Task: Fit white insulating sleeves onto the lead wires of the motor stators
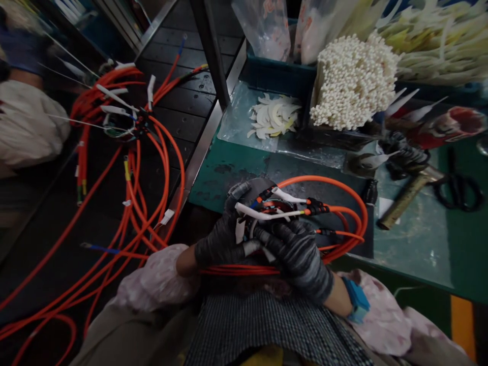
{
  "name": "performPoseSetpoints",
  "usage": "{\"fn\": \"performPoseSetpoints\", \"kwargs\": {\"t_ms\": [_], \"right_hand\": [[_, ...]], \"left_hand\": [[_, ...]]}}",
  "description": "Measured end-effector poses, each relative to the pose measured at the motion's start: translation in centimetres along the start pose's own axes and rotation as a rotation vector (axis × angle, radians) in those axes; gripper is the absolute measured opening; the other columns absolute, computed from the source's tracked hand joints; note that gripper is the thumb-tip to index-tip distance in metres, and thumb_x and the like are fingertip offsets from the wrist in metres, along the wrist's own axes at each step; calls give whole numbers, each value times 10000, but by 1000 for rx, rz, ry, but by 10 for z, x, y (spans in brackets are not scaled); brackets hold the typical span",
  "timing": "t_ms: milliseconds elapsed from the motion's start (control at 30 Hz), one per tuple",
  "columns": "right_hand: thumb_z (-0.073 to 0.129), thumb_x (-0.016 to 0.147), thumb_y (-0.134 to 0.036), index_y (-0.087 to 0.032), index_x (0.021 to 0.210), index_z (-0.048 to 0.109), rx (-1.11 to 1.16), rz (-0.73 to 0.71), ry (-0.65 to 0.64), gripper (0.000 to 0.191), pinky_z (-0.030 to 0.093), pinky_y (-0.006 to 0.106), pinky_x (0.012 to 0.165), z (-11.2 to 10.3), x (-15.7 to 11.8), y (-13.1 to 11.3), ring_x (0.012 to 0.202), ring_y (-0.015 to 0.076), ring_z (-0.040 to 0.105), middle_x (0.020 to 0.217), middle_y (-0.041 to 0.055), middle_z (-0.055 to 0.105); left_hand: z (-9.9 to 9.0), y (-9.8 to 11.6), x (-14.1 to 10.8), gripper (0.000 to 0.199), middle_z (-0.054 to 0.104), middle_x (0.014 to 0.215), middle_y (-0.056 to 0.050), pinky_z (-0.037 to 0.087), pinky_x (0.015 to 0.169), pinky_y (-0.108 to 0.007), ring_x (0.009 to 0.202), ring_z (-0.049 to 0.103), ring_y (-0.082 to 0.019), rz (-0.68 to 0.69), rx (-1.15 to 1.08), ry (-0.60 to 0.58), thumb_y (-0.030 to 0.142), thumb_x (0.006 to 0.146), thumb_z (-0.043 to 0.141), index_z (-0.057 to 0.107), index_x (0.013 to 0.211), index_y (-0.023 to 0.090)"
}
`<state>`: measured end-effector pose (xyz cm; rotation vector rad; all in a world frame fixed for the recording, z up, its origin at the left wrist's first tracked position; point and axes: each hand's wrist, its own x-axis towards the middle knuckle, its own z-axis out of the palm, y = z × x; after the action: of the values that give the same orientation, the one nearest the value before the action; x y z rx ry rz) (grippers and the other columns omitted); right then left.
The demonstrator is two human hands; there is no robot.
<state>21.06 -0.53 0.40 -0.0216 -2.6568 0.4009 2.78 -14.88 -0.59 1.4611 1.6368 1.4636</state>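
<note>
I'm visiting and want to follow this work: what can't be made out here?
All in the head view:
- Centre of the held cable bundle: partly covered by the left hand and right hand.
- Right fingertips' exact hold: dark and blurred.
- Far orange cables: some run past the left edge.
- Other person: cut off by the left edge.
- Plastic bag's red print: blurred.

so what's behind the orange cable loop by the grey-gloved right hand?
A dark flat sheet shows through the orange cable loop; whatever lies behind the grey-gloved left hand and right hand is covered.
</note>
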Motion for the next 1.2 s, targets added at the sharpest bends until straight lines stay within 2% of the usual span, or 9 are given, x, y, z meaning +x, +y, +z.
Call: {"fn": "performPoseSetpoints", "kwargs": {"t_ms": [167,233,333,467,567,733,900,1033,1200], "right_hand": [[525,1131,-233,-225,1232,838,54,-14,16,329,567,451,903,-3,4,4,1065,288,687,1158,60,847],[507,1137,-223,-222,1216,839,72,-23,9,341,578,462,929,-3,5,5,1071,287,691,1160,63,845],[507,1131,-205,-218,1231,832,72,-42,1,340,587,479,949,-4,8,6,1060,289,694,1168,72,839],[591,1103,-229,-254,1274,820,12,-26,-99,288,588,498,966,-5,7,4,1070,298,696,1194,76,831],[636,1096,-253,-274,1275,816,-2,6,-120,255,579,481,947,-1,2,2,1062,291,698,1205,74,825],[605,1116,-221,-218,1237,827,28,13,31,253,545,392,876,8,-4,0,1020,249,694,1118,88,819],[505,1157,-224,-264,1205,846,22,30,39,347,531,377,801,3,2,-2,949,227,711,1022,50,830],[511,1161,-244,-256,1306,818,63,0,31,340,560,413,881,1,2,0,1029,253,724,1088,55,839],[580,1127,-224,-263,1414,772,100,-31,-9,348,589,461,993,5,-5,5,1160,281,701,1216,77,823]], "left_hand": [[-2,-1,-5,1090,274,1829,-152,112,1416,-737,1731,156,-490,-33,76,-36,378,871,907,238,1731,342],[-1,-1,-5,1050,301,1817,-161,142,1418,-729,1730,168,-483,-29,64,-35,379,884,900,269,1720,324],[3,1,-4,961,321,1807,-175,254,1400,-725,1722,219,-470,-1,46,-1,348,909,884,333,1693,287],[5,3,-1,1006,265,1839,-142,344,1367,-736,1716,245,-466,25,44,33,313,899,890,304,1717,337],[3,5,-1,1044,339,1805,-150,339,1371,-737,1696,300,-467,12,23,13,318,891,904,282,1729,348],[0,5,-6,996,330,1797,-137,286,1376,-771,1696,278,-477,-42,72,29,285,901,867,305,1719,370],[1,5,-9,1010,311,1804,-126,377,1344,-765,1686,287,-502,-54,111,24,278,856,879,350,1714,350],[1,5,-8,1021,272,1831,-97,419,1336,-740,1668,345,-485,-48,95,32,271,853,882,342,1714,373],[4,4,-9,1061,356,1783,-166,401,1324,-774,1663,340,-505,-51,183,48,279,818,918,347,1712,305]]}}
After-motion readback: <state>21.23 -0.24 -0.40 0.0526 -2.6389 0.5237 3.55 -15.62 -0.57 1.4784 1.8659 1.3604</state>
